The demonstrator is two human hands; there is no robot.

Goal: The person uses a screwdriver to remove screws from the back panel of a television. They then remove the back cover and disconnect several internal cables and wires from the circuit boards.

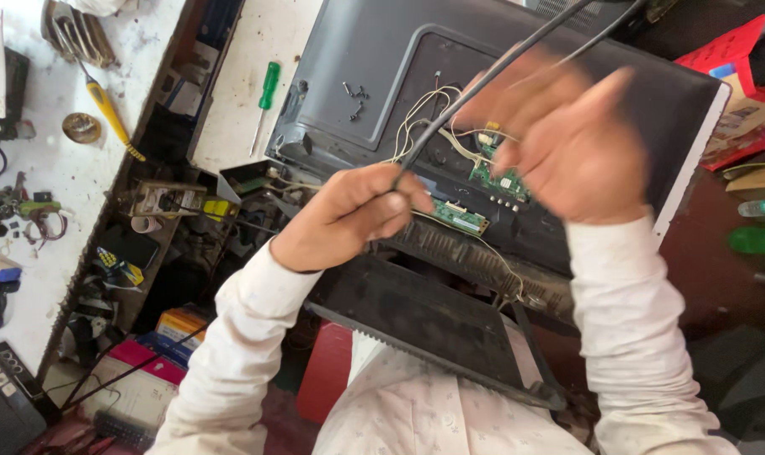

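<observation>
Left hand (349, 215), centre frame, clenched around a black cable (483, 80) that runs up and right toward the top edge. Right hand (559, 143), right of centre, motion-blurred; fingers spread, seemingly released, alongside the same cable; whether it touches it cannot be told. Both hover above an opened flat television (357, 76) lying back-up, green circuit boards (500, 177) and white wires (420, 114) exposed directly under the hands. Judgement: cable-handling step, drawing the lead clear of the boards; next move likely calls for a firm second grip without snagging wires. Loose screws (354, 97) on the rear cover; green screwdriver (266, 101) upper left.
</observation>
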